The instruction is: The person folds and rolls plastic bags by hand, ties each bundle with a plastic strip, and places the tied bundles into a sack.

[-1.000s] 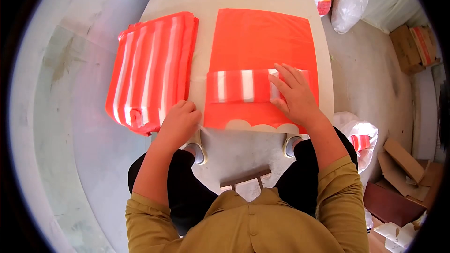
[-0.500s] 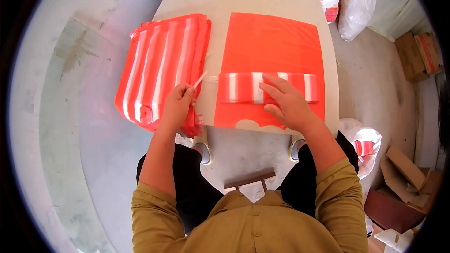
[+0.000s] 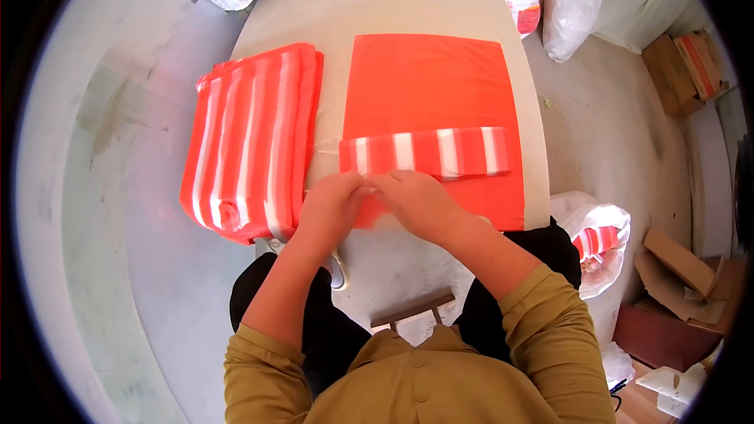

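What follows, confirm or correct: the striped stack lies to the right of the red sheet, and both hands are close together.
Wrong side: in the head view, the striped stack lies left of the red sheet. The left hand and right hand are close together.

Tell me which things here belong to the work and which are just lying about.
In the work, apparently:
- left hand, right hand
- plain red sheet
- striped strip on it
- striped stack

Probably lying about:
- cardboard box
- dark red box
- clear bag
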A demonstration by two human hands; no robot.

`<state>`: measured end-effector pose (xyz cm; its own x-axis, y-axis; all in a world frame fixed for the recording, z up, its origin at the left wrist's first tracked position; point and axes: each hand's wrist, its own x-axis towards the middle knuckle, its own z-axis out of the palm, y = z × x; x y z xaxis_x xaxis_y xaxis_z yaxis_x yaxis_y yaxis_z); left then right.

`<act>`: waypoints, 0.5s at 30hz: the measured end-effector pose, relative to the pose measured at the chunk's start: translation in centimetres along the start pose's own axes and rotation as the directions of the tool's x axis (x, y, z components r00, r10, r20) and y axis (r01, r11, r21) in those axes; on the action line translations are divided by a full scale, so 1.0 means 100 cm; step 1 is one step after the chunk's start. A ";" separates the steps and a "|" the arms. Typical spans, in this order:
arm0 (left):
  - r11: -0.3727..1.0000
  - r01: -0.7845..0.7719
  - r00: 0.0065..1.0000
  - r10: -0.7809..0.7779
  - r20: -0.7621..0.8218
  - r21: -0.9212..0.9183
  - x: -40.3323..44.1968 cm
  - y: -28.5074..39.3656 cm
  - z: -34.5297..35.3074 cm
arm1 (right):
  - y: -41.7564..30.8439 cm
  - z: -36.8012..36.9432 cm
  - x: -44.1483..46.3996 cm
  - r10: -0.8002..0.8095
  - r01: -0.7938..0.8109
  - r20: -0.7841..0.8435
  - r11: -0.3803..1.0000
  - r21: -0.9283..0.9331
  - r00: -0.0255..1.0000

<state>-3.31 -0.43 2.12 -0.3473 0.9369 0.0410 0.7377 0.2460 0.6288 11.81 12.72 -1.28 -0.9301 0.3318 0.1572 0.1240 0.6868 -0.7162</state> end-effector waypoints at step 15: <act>0.989 0.144 0.986 -0.139 0.095 -0.041 0.009 -0.022 -0.016 | 0.041 -0.114 -0.023 0.017 -0.096 -0.308 0.966 -0.241 0.951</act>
<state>-6.17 -0.52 2.06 -0.3898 0.9129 -0.1214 0.6554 0.3676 0.6597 18.39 22.09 3.17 -0.7764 0.5266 0.3462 0.2919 0.7873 -0.5431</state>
